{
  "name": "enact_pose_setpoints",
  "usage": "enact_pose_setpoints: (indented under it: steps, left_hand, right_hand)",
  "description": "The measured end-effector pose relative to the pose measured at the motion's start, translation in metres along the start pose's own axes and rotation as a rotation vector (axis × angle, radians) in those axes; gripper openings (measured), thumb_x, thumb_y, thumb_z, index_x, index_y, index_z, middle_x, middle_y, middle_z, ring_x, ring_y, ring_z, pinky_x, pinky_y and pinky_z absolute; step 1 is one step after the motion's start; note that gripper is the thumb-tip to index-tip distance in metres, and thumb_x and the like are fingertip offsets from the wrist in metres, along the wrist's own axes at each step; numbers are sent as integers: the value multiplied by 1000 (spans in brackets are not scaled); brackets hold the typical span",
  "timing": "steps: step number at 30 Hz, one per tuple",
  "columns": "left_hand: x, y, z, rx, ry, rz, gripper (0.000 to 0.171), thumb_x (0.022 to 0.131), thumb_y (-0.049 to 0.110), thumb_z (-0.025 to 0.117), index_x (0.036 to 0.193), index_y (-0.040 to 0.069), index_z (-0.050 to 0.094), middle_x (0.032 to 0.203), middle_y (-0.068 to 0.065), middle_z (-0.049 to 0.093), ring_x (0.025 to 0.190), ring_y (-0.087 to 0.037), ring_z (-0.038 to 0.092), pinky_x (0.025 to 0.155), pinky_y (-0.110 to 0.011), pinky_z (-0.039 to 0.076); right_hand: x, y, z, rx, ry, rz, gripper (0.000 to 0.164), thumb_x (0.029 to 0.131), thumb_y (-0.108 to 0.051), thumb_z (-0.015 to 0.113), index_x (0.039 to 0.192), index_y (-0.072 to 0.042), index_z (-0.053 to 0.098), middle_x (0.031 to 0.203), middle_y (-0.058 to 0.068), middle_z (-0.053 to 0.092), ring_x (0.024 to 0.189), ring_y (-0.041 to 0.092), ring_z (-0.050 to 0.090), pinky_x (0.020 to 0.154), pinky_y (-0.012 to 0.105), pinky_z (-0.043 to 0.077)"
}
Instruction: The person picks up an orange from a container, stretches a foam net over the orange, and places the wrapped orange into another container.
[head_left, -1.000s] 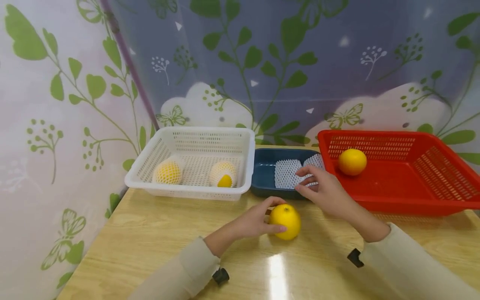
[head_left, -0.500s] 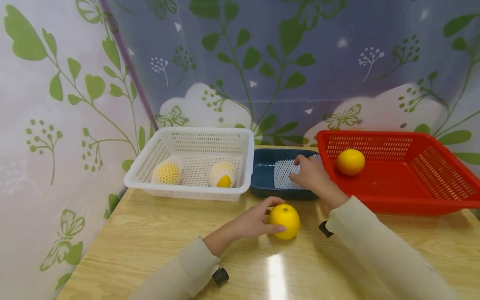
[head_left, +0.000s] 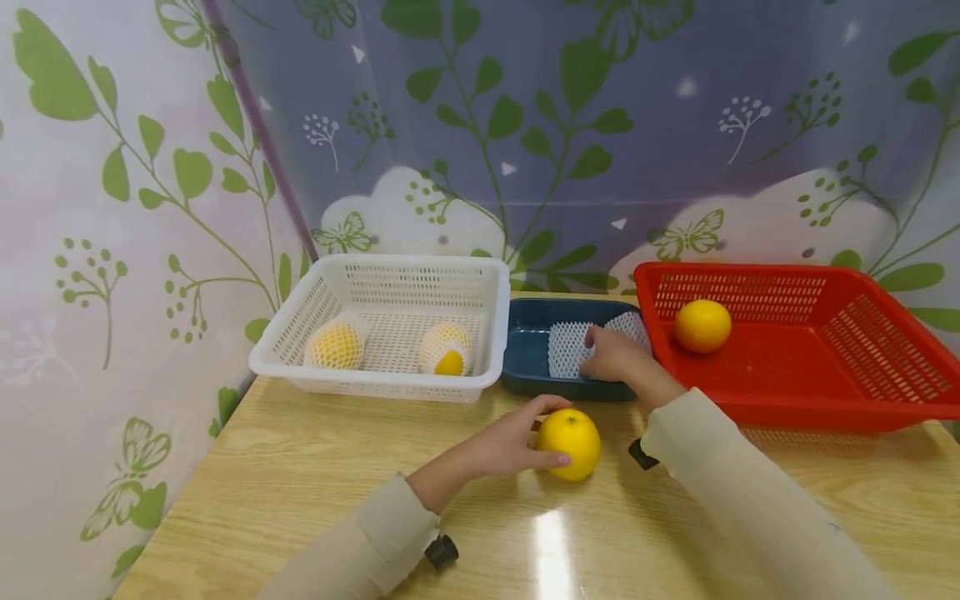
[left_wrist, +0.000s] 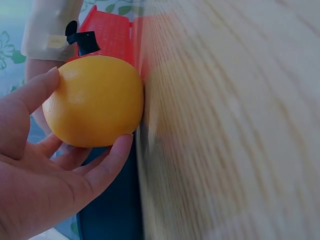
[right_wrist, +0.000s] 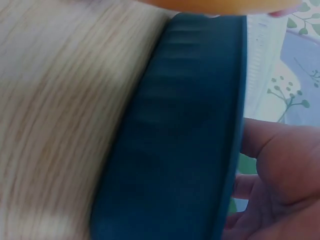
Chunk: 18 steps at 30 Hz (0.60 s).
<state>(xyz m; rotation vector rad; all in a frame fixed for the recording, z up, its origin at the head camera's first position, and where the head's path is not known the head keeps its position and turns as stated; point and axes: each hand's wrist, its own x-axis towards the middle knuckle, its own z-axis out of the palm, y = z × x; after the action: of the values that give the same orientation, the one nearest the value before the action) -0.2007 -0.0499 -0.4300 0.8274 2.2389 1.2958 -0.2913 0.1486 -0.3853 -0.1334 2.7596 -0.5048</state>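
Observation:
My left hand [head_left: 517, 437] holds a yellow-orange orange [head_left: 572, 446] on the table, its thumb and fingers around the fruit's left side. In the left wrist view the fingertips [left_wrist: 122, 142] touch the orange's lower edge. My right hand [head_left: 618, 357] reaches into a dark blue tray [head_left: 528, 337], thumb and index finger at the right end of a white foam net sleeve [head_left: 567, 348]. A second foam net [head_left: 632, 327] lies behind that hand. In the right wrist view the tray's wall hides the fingertips; I cannot tell whether they pinch the net.
A white plastic basket [head_left: 375, 385] at left holds two fruits in foam nets [head_left: 334, 346]. At right stands a red plastic basket [head_left: 810, 408] with one bare orange [head_left: 702, 326]. All stand along the back of the wooden table [head_left: 315, 467], against a patterned cloth.
My right hand has moved left and into the blue tray, then drawn slightly nearer to me at the foam net. The left hand and its orange stay in place.

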Motion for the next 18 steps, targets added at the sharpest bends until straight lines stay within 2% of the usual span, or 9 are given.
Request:
enact_pose_setpoints:
  steps: [8, 18]
  left_hand:
    - [-1, 3, 0, -22, -6, 2, 60, 83, 24, 67, 133, 18, 34, 133, 0, 41, 117, -21, 44, 94, -26, 42]
    - [0, 1, -1, -25, -16, 12, 61, 83, 26, 67, 134, 19, 33, 133, 1, 40, 117, -20, 44, 93, -25, 42]
  right_hand:
    - [7, 7, 7, 13, 57, 1, 38, 78, -7, 67, 112, -3, 52, 110, 20, 55, 92, 31, 49, 84, 43, 48]
    - [3, 4, 10, 33, 209, -83, 25, 74, -5, 69, 94, -3, 54, 88, 14, 54, 82, 29, 45, 67, 34, 46]
